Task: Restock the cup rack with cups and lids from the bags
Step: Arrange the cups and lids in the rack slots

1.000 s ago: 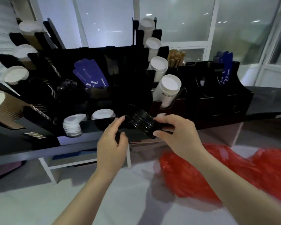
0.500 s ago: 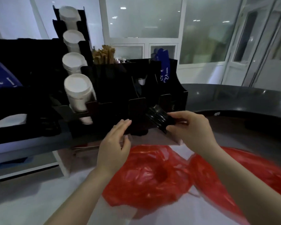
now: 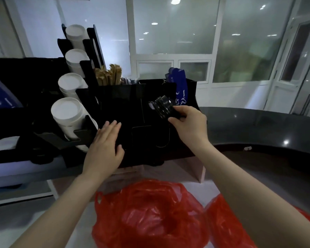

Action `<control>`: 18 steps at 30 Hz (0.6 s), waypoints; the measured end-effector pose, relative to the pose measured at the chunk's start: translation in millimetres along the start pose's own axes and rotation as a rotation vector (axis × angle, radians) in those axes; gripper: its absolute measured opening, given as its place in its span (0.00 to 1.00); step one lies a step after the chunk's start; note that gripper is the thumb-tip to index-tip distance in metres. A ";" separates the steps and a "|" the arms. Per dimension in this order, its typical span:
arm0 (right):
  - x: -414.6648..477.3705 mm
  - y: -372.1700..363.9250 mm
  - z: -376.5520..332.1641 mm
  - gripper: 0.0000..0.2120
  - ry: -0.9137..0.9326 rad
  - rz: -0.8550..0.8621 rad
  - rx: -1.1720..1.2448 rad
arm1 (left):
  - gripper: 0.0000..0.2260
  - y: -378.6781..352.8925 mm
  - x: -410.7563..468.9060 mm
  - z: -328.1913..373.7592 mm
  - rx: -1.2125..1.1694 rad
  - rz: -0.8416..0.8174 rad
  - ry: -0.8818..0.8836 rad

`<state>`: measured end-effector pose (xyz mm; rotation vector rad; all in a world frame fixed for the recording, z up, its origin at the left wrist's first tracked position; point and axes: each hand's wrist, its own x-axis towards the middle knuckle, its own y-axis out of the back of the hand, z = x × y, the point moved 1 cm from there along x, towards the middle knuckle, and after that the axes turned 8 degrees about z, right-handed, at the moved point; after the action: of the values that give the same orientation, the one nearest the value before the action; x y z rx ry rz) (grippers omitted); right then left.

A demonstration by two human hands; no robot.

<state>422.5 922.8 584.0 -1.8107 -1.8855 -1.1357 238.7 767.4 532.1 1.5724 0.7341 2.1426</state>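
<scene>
Glass-walled room, white counter (image 3: 21, 215) with red bags (image 3: 150, 217) and cup rack (image 3: 125, 108); left hand (image 3: 104, 151) flat-fingered, right hand (image 3: 188, 124) around black lids (image 3: 164, 108).

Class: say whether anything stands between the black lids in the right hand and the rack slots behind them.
Nothing visible does. The right hand holds the black lids just before the black rack; the left hand lies lower left, off that path.

Frosted windows (image 3: 175, 33) are set in a white wall (image 3: 39, 29); ceiling lights (image 3: 175, 1) are mirrored in the glass; a dark curved counter (image 3: 258, 126) is seen at right, beside a door (image 3: 297, 65).
</scene>
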 end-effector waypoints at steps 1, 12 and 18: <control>4.6 -6.7 0.2 0.18 0.011 -0.015 -0.021 | 0.27 -1.7 2.9 -1.4 0.016 -0.009 -0.012; 16.3 -55.0 4.3 0.14 0.442 -0.199 -0.569 | 0.31 -26.8 8.4 -10.9 0.210 -0.056 -0.017; -0.7 -62.6 19.8 0.10 0.506 -0.254 -0.707 | 0.29 -26.4 10.5 -5.2 0.197 -0.033 0.007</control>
<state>370.0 942.5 549.7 -1.3523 -1.5303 -2.3148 230.5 793.5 522.6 1.6373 0.9932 2.1075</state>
